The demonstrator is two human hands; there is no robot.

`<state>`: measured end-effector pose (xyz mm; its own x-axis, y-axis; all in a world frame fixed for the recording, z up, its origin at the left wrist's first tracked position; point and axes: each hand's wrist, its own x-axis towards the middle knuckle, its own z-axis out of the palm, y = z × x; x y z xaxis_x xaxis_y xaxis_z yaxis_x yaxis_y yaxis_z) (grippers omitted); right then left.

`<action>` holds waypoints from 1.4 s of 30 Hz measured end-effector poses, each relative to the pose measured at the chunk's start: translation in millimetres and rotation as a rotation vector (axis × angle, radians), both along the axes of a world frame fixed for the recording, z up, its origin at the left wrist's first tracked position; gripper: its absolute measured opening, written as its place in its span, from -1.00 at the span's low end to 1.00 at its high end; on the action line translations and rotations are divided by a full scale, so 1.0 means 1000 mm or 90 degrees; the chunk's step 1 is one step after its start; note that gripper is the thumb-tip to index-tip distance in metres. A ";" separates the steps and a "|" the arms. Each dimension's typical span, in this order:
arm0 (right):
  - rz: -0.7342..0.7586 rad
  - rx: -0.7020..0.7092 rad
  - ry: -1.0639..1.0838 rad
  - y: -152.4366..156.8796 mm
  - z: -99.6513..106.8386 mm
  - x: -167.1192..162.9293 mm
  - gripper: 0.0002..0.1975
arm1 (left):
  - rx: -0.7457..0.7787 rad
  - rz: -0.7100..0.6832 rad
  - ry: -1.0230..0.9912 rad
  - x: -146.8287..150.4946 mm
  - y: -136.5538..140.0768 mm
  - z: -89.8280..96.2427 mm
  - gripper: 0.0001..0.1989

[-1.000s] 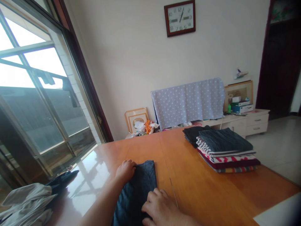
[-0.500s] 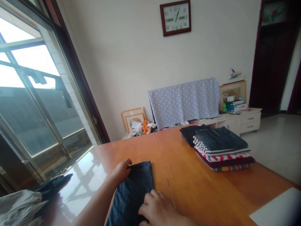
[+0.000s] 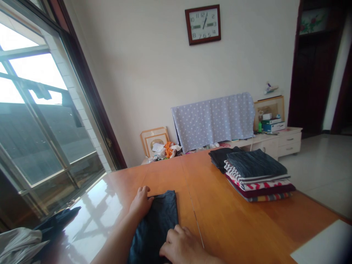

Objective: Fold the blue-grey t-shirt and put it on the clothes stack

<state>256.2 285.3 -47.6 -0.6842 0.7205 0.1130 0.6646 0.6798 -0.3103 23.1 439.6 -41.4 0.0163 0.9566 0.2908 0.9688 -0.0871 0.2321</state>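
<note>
A person folds a dark blue garment [image 3: 155, 227] on a glossy orange wooden table [image 3: 233, 227], seen from a head-worn camera. The garment lies as a narrow folded strip at the near middle of the table, running away from the viewer. The left hand [image 3: 140, 201] rests at the strip's far left corner, fingers curled over the edge and pinching the cloth there. The right hand [image 3: 180, 247] presses flat on the near right side, fingers bent loosely and knuckles up, holding the fabric down rather than gripping it.

To the right stands a stack of folded clothes [image 3: 255, 178], a dark blue piece on top of striped and maroon ones, well apart from the hands. At the near left edge sits a heap of unfolded grey and dark clothing [image 3: 30, 240]. A wall clock [image 3: 202, 24] hangs above a dotted blue cloth [image 3: 213, 121] draped over furniture by the far wall.

Judging from the hands, the fold is being squared: it would go best with the far corner kept lined up with the layer beneath, the right palm smoothing outward to chase out creases, and the long edges kept parallel so the piece matches the stack
</note>
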 end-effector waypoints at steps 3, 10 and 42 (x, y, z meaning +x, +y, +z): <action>-0.004 -0.002 0.015 -0.002 0.000 0.001 -0.59 | 0.029 0.005 0.000 0.006 -0.006 0.000 -0.79; -0.009 -0.017 0.046 -0.005 -0.002 0.002 -0.57 | -0.015 -0.199 0.037 0.029 -0.038 -0.013 -0.55; -0.079 -0.085 0.149 -0.028 0.018 0.023 -0.91 | -0.182 -0.170 0.025 -0.005 -0.213 0.018 -0.14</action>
